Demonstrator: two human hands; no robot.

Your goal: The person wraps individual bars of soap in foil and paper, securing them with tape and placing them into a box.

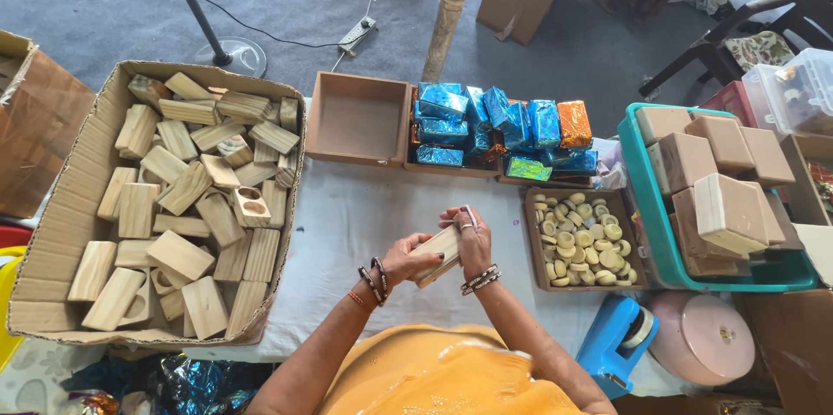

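On the left, one big cardboard box point(52, 233) holds many wooden blocks point(182, 254), too many to count, heaped loose within easy reach. At the centre of the desk point(347, 224), the left hand point(401, 261) and right hand point(473, 241) hold one wooden block point(438, 252) between them, fingers closed around its two ends, probably to keep it steady. Behind stands one empty brown tray point(357, 118), then blue foil packs point(486, 124). To the right, one tray of small yellow discs point(586, 241), one teal crate point(646, 198) of brown bars.
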